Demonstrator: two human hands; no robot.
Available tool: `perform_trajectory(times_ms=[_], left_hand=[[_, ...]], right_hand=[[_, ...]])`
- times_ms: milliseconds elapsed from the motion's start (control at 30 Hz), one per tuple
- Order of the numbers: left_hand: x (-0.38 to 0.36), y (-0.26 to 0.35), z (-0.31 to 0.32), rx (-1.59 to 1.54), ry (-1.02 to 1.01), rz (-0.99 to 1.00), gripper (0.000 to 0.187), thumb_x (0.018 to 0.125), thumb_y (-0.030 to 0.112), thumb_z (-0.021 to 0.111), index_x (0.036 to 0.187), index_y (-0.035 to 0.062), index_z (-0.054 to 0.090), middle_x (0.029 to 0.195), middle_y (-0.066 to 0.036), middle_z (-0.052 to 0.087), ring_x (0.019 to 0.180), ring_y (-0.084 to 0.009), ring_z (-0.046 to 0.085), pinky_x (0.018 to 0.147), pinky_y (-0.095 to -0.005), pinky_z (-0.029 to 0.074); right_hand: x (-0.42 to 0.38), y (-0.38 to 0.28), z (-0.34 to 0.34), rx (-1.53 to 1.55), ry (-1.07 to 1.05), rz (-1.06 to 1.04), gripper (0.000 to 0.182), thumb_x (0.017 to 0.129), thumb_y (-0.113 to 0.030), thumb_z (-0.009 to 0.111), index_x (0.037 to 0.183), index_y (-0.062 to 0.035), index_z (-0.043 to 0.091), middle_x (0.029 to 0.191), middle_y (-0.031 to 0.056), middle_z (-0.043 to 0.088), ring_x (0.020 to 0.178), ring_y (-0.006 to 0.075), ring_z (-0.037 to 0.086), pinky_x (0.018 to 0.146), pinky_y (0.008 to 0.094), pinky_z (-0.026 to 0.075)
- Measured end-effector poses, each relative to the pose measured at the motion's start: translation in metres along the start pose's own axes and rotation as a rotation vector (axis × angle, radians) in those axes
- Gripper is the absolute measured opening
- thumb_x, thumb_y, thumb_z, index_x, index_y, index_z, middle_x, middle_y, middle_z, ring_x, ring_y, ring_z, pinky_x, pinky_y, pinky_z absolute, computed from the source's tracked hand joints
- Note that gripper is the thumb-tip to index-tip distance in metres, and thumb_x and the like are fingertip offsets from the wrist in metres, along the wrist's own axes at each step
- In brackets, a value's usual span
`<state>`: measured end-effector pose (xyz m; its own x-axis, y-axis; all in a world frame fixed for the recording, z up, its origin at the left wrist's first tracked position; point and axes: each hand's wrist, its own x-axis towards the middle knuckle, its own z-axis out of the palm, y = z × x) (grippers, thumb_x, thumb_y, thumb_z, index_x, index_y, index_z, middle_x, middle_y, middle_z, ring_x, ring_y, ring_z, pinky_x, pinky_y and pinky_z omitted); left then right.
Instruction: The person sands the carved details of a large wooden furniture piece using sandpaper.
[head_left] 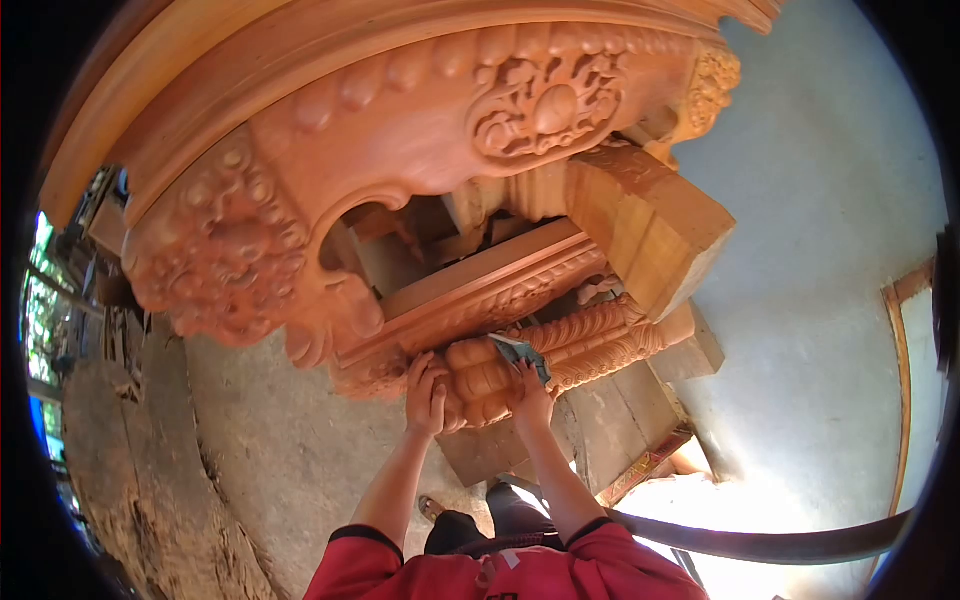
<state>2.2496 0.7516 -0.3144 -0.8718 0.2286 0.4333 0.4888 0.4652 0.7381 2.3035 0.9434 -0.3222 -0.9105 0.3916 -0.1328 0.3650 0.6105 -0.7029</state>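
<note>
A carved wooden post point(480, 372) with rounded bulging lobes and leaf-like ridges lies at a slant before me. Round its left end curl the fingers of my left hand point(426, 395), gripping the wood. My right hand point(532, 398) is at the lobed part and pinches a folded grey-green sheet that looks like sandpaper point(522, 356), pressed against the carving. The ridged shaft point(600, 345) runs on to the upper right. Part of the sheet is hidden under my fingers.
A big carved wooden frame point(400, 130) arches overhead, close above my hands. A thick wooden block point(660, 225) juts out at the right. Boards point(625, 415) lie under the post. A rough wooden slab point(150, 480) stands at left; a dark curved band point(770, 543) crosses lower right.
</note>
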Motion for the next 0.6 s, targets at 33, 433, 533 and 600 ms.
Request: perform_trajectory(times_ms=[33, 433, 533, 600], left_hand=[[-0.002, 0.000, 0.000, 0.011, 0.013, -0.013, 0.032, 0.085, 0.028, 0.040, 0.097, 0.0017, 0.055, 0.126, -0.020, 0.041, 0.120, -0.0380, 0.035, 0.102, -0.0452, 0.025], [-0.001, 0.007, -0.007, 0.037, -0.020, -0.067, 0.025, 0.082, 0.021, 0.044, 0.097, 0.0051, 0.056, 0.127, -0.017, 0.042, 0.122, -0.0373, 0.035, 0.101, -0.0429, 0.029], [-0.001, 0.006, -0.007, 0.034, -0.009, -0.044, 0.024, 0.081, 0.020, 0.045, 0.097, 0.0058, 0.056, 0.127, -0.016, 0.042, 0.122, -0.0368, 0.035, 0.102, -0.0428, 0.029], [-0.003, 0.005, -0.006, 0.044, -0.007, -0.059, 0.024, 0.081, 0.020, 0.045, 0.097, 0.0061, 0.056, 0.127, -0.016, 0.042, 0.122, -0.0366, 0.035, 0.102, -0.0426, 0.029]], right_hand=[[-0.002, -0.004, -0.006, -0.076, -0.014, -0.032, 0.041, 0.089, -0.024, 0.042, 0.129, -0.0162, 0.043, 0.128, 0.0086, 0.048, 0.121, 0.0240, 0.043, 0.101, 0.0613, 0.012], [-0.032, -0.010, 0.001, -0.145, 0.021, -0.212, 0.040, 0.089, -0.016, 0.041, 0.128, -0.0167, 0.044, 0.133, 0.0031, 0.044, 0.127, 0.0231, 0.035, 0.097, 0.0671, 0.011], [-0.041, -0.009, -0.010, -0.216, -0.038, -0.125, 0.040, 0.090, -0.017, 0.039, 0.130, -0.0161, 0.042, 0.132, 0.0054, 0.045, 0.127, 0.0235, 0.036, 0.097, 0.0678, 0.004], [-0.037, -0.004, -0.007, -0.202, -0.065, -0.101, 0.041, 0.089, -0.017, 0.040, 0.130, -0.0162, 0.041, 0.132, 0.0049, 0.045, 0.127, 0.0227, 0.035, 0.096, 0.0695, 0.000]])
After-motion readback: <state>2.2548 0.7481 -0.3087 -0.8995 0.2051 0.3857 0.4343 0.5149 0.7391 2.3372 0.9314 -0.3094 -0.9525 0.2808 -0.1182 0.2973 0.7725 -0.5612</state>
